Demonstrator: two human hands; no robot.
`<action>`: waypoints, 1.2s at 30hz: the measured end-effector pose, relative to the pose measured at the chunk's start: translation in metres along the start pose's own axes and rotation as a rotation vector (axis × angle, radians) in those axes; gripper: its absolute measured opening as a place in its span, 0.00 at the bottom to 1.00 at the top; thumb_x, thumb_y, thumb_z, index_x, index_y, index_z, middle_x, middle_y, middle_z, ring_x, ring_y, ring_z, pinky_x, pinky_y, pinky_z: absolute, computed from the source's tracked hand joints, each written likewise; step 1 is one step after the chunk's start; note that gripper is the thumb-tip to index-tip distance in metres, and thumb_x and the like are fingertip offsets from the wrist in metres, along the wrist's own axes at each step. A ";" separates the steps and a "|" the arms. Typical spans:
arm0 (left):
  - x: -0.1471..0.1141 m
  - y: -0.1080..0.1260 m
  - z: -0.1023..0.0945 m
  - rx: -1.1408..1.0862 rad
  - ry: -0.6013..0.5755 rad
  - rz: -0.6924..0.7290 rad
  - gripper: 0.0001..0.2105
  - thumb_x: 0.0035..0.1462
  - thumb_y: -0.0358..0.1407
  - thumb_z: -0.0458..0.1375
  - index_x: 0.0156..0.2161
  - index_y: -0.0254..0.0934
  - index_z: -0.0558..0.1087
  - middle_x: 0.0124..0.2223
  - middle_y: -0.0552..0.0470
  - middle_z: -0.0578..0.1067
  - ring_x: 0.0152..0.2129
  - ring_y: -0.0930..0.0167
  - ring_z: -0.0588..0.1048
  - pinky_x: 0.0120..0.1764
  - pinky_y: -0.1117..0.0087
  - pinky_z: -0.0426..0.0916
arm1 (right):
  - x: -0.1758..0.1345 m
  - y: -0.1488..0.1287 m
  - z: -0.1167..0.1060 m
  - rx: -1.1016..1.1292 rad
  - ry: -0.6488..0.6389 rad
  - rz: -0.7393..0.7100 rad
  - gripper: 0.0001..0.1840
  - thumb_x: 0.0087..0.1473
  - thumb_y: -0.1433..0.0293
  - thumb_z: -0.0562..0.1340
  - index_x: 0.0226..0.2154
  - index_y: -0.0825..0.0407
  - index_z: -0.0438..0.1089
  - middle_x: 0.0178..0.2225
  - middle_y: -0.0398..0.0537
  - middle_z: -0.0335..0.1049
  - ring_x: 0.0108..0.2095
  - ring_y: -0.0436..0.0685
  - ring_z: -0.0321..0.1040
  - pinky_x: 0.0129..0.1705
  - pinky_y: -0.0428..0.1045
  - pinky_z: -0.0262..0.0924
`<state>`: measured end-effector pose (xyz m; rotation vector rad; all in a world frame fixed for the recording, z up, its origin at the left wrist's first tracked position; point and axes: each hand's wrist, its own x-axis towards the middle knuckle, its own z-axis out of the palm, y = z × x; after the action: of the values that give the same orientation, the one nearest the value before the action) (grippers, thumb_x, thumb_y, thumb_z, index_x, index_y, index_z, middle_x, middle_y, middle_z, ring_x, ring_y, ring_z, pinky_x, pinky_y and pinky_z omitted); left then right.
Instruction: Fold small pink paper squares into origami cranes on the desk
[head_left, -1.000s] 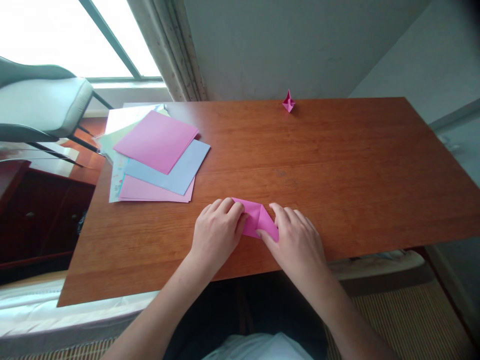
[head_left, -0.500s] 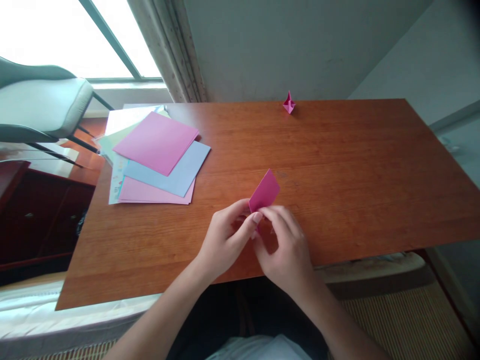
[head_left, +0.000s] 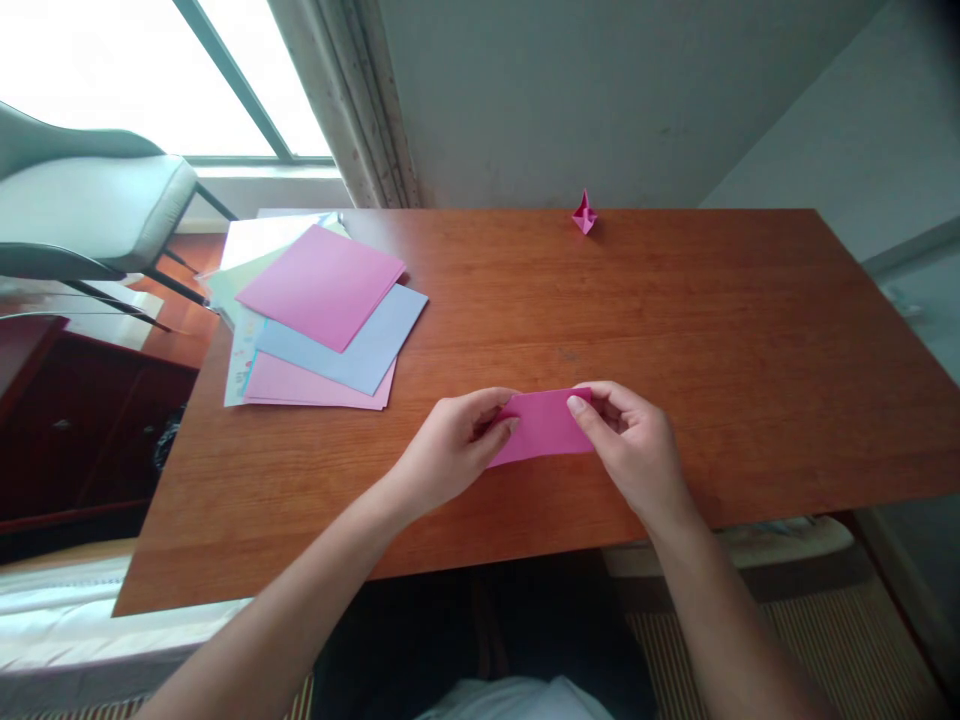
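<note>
A piece of pink paper [head_left: 544, 425], now a wide rectangle, is stretched between my two hands above the near part of the table. My left hand [head_left: 461, 440] pinches its left end, thumb in front and fingers behind. At the right end, my right hand [head_left: 634, 435] grips the upper corner between thumb and fingers. Whether the paper is folded in layers I cannot tell. Far beyond my hands, near the table's back edge, stands a small folded pink paper figure [head_left: 585, 214] with a pointed top.
The wooden table [head_left: 712, 330] spans the view. On its left lie overlapping sheets: pink paper [head_left: 326, 285], blue paper [head_left: 375, 345] and lighter pink paper [head_left: 322, 384]. A grey chair [head_left: 97, 190] stands beyond the left edge, by the window and curtain [head_left: 352, 100].
The pink paper has gone from a small upright diamond shape to a wide rectangle. My right hand has moved right, away from my left hand. The view has shifted slightly.
</note>
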<state>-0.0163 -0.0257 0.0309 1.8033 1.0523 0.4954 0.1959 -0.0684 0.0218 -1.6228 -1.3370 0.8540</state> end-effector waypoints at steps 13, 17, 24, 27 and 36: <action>-0.002 -0.006 -0.007 1.010 -0.017 0.292 0.17 0.69 0.35 0.47 0.58 0.38 0.70 0.41 0.44 0.72 0.37 0.63 0.69 0.40 0.62 0.67 | 0.014 0.012 0.001 -0.391 0.025 -0.238 0.08 0.60 0.66 0.60 0.34 0.50 0.74 0.31 0.46 0.76 0.31 0.55 0.70 0.34 0.50 0.63; 0.000 -0.006 -0.009 1.035 -0.047 0.304 0.19 0.69 0.38 0.46 0.60 0.38 0.68 0.41 0.43 0.71 0.36 0.64 0.69 0.39 0.63 0.67 | 0.017 0.013 0.002 -0.434 0.012 -0.274 0.09 0.61 0.67 0.59 0.34 0.50 0.73 0.31 0.47 0.76 0.32 0.56 0.71 0.34 0.51 0.63; 0.000 -0.003 -0.008 1.100 -0.068 0.284 0.20 0.69 0.36 0.47 0.63 0.37 0.65 0.43 0.43 0.71 0.38 0.63 0.70 0.36 0.64 0.66 | 0.017 0.014 0.002 -0.522 0.006 -0.361 0.08 0.62 0.68 0.58 0.35 0.51 0.73 0.31 0.47 0.75 0.33 0.57 0.70 0.38 0.52 0.64; -0.001 -0.002 -0.007 1.135 -0.092 0.288 0.20 0.68 0.34 0.48 0.63 0.36 0.64 0.43 0.43 0.71 0.38 0.62 0.70 0.33 0.65 0.65 | 0.014 0.015 0.001 -0.547 0.008 -0.416 0.09 0.64 0.69 0.58 0.37 0.51 0.74 0.34 0.49 0.76 0.36 0.58 0.70 0.41 0.53 0.65; -0.004 -0.001 -0.001 1.148 -0.081 0.263 0.21 0.66 0.31 0.50 0.63 0.35 0.62 0.44 0.43 0.71 0.39 0.62 0.70 0.31 0.63 0.65 | -0.003 0.021 -0.002 -0.562 -0.112 -0.660 0.18 0.64 0.74 0.58 0.53 0.47 0.74 0.48 0.49 0.77 0.47 0.59 0.71 0.52 0.57 0.68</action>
<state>-0.0195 -0.0287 0.0307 2.9531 1.1329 -0.1057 0.2057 -0.0736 0.0037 -1.3710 -2.1557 0.1711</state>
